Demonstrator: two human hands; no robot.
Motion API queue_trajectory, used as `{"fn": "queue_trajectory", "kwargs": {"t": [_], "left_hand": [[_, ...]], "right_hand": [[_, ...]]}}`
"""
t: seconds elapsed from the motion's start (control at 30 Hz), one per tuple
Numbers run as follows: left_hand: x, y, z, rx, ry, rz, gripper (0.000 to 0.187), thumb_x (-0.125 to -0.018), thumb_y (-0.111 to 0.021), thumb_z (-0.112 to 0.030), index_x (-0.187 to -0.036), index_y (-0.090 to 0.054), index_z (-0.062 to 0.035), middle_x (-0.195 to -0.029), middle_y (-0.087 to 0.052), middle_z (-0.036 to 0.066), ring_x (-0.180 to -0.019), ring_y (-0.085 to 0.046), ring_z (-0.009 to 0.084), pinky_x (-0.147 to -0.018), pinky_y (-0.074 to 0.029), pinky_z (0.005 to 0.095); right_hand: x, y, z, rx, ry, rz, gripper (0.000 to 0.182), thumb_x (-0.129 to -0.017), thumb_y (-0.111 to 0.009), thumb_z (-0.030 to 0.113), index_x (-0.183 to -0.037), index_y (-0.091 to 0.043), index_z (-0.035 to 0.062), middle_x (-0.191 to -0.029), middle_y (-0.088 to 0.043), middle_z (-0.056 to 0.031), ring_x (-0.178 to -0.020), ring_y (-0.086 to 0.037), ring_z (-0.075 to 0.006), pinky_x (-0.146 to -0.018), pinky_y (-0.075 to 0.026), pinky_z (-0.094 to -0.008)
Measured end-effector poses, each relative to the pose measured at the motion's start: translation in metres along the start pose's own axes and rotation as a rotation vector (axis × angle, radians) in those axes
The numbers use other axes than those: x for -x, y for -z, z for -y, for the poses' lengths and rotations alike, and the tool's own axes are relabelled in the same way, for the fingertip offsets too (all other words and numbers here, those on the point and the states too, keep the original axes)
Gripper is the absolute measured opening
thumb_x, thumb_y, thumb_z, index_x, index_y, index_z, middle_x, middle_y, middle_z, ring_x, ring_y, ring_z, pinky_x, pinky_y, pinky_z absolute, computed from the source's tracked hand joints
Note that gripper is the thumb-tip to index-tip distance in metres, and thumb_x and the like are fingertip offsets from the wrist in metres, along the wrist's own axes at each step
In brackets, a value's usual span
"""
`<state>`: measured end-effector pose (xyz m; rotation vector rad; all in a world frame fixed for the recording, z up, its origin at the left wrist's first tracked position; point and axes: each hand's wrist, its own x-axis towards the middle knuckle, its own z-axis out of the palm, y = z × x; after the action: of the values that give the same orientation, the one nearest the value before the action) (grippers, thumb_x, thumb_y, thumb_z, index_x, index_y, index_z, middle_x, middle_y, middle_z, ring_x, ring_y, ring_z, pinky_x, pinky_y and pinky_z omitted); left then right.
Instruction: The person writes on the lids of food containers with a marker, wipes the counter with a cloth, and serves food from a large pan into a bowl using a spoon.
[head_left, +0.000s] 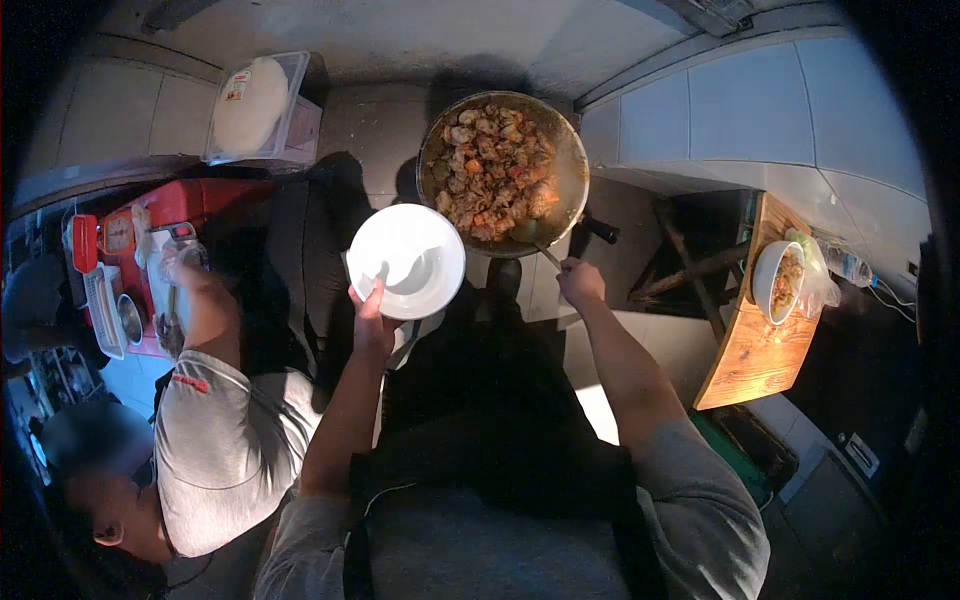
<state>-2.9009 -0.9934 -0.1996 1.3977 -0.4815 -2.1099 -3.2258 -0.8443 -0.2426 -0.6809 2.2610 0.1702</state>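
Observation:
A large round pan holds a chunky brown stew with orange and red pieces. My left hand grips the rim of a white bowl, thumb over the edge, just to the pan's lower left. Only a shadow shows inside the bowl. With fingers wrapped round its handle, my right hand holds a metal serving spoon. The spoon's head rests in the stew near the pan's close edge and is partly hidden.
On the right, a wooden table bears a white bowl of food, a plastic bag and a bottle. At left, a co-worker reaches over a red table. A clear plastic bin stands behind.

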Motion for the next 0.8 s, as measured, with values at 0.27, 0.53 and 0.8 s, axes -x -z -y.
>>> {"fn": "queue_trajectory", "kwargs": {"t": [0.27, 0.53, 0.8], "left_hand": [[-0.024, -0.013, 0.012, -0.053, -0.029, -0.085, 0.05, -0.094, -0.045, -0.025, -0.137, -0.019, -0.0199, -0.131, -0.038, 0.012, -0.11, -0.055, 0.0276, -0.074, -0.057, 0.0421], [-0.048, -0.021, 0.024, -0.038, -0.057, -0.114, 0.05, -0.095, -0.045, -0.033, -0.136, -0.02, -0.018, -0.135, -0.034, 0.012, -0.119, -0.046, 0.0286, -0.084, -0.051, 0.049], [-0.082, -0.054, 0.014, -0.198, -0.172, -0.177, 0.046, -0.094, -0.05, -0.037, -0.13, -0.029, -0.0177, -0.124, -0.045, 0.009, -0.105, -0.052, 0.0214, -0.07, -0.052, 0.0349]], "right_hand": [[-0.05, -0.053, 0.017, -0.304, -0.042, -0.156, 0.032, -0.077, -0.067, 0.031, -0.106, -0.067, 0.0168, -0.094, -0.068, -0.0136, -0.09, -0.064, -0.0299, -0.079, -0.05, -0.038], [-0.048, -0.052, 0.002, -0.417, 0.041, -0.143, 0.03, -0.076, -0.07, 0.028, -0.104, -0.068, 0.0183, -0.091, -0.068, -0.0132, -0.085, -0.065, -0.0281, -0.075, -0.05, -0.0372], [-0.048, -0.058, -0.02, -0.486, 0.119, -0.228, 0.031, -0.076, -0.071, 0.027, -0.104, -0.068, 0.0142, -0.079, -0.067, -0.0095, -0.071, -0.065, -0.0184, -0.067, -0.05, -0.0312]]}}
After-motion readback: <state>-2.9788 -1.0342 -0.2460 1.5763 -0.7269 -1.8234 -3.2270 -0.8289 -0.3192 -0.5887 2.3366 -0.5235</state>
